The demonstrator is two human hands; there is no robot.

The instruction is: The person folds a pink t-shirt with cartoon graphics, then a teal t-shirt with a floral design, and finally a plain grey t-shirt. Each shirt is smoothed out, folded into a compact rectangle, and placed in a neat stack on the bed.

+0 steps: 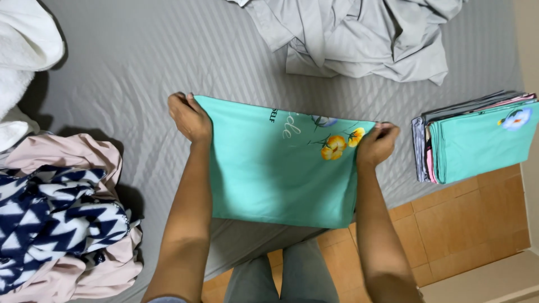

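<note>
While both hands (191, 119) (377, 143) grip corners | teal cloth (269, 174) long axis left-right

The light is soft and quite even, coming from above me, a little dim on the left side. My left hand (190, 118) and my arms throw a gentle shadow on the green cloth (281, 168) and on the grey bed sheet (140, 56) under it. A darker shadow lies beside the pile of clothes (62, 213) at the left. There is no strong glare. The picture is mostly sharp; the white blanket (25, 39) in the corner looks a little overexposed, and the edges bend slightly.
</note>
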